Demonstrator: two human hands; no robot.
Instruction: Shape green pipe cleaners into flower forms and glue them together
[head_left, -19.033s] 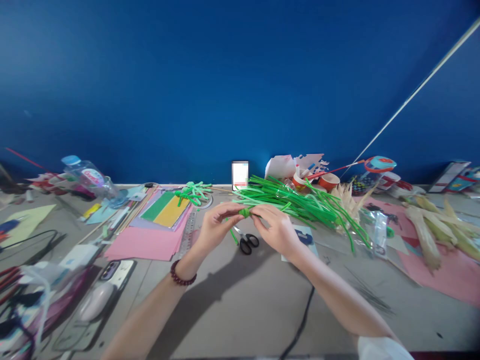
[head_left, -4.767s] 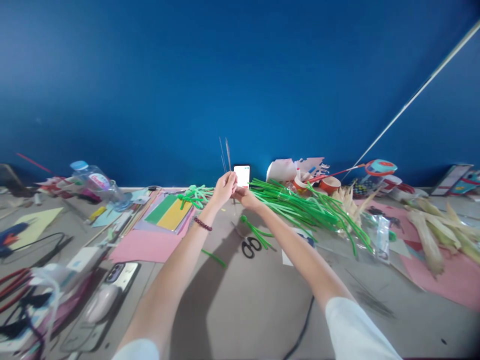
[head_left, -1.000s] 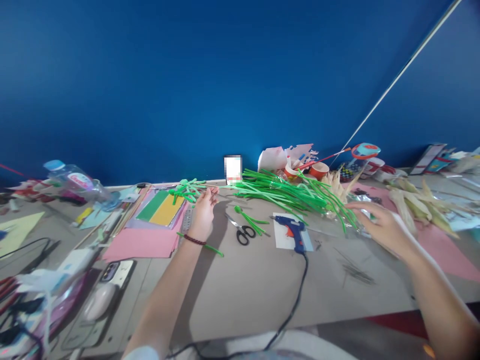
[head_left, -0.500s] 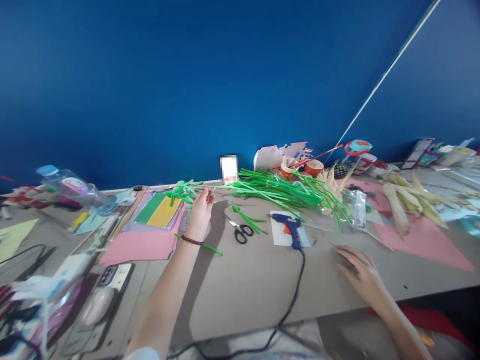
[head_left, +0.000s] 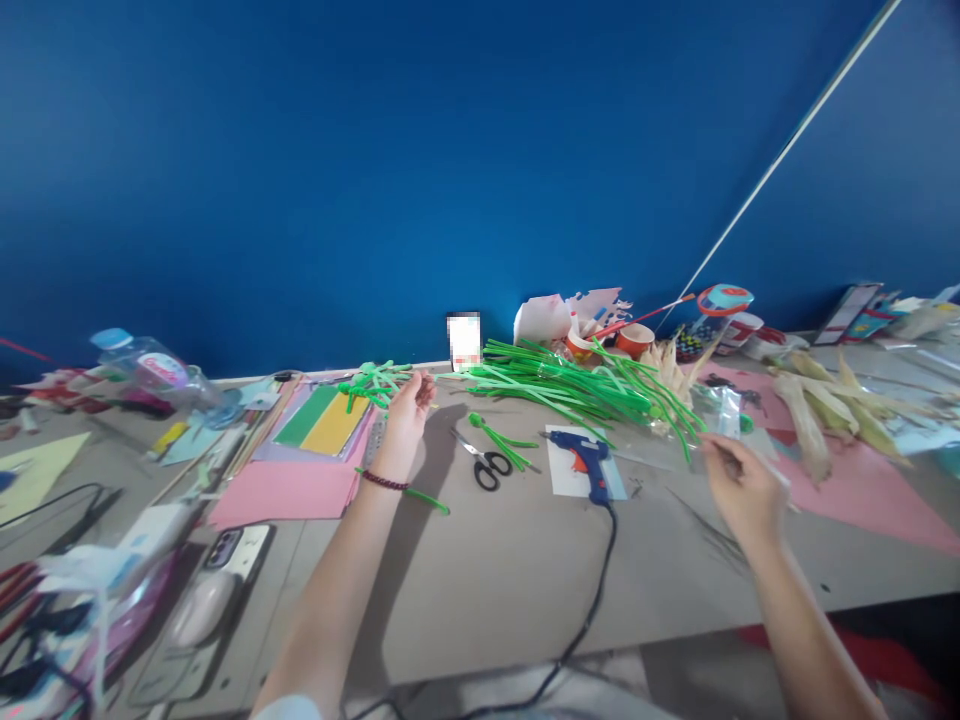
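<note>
My left hand (head_left: 412,405) is raised over the table, fingers curled in. Beside it on the left is a bunch of green pipe cleaners (head_left: 371,383); whether the fingers grip one I cannot tell. My right hand (head_left: 742,490) is lifted with thumb and fingertips drawn together, close to the ends of a big pile of green pipe cleaners (head_left: 570,385). What it pinches, if anything, is too small to make out. Between the hands lie black-handled scissors (head_left: 487,468), a small tied bunch of green pipe cleaners (head_left: 499,440) and a blue glue gun (head_left: 592,462) on white card.
Coloured sheets (head_left: 289,490) are stacked left, near a phone (head_left: 240,550), a mouse (head_left: 204,608) and a plastic bottle (head_left: 150,365). Dried corn husks (head_left: 810,420) and pink paper (head_left: 870,500) lie right. The glue gun's cord (head_left: 596,605) runs over the front edge.
My right hand has risen from the tabletop and moved up and slightly right, its fingers drawing into a pinch. My left hand stays nearly where it was. The view has shifted slightly.
</note>
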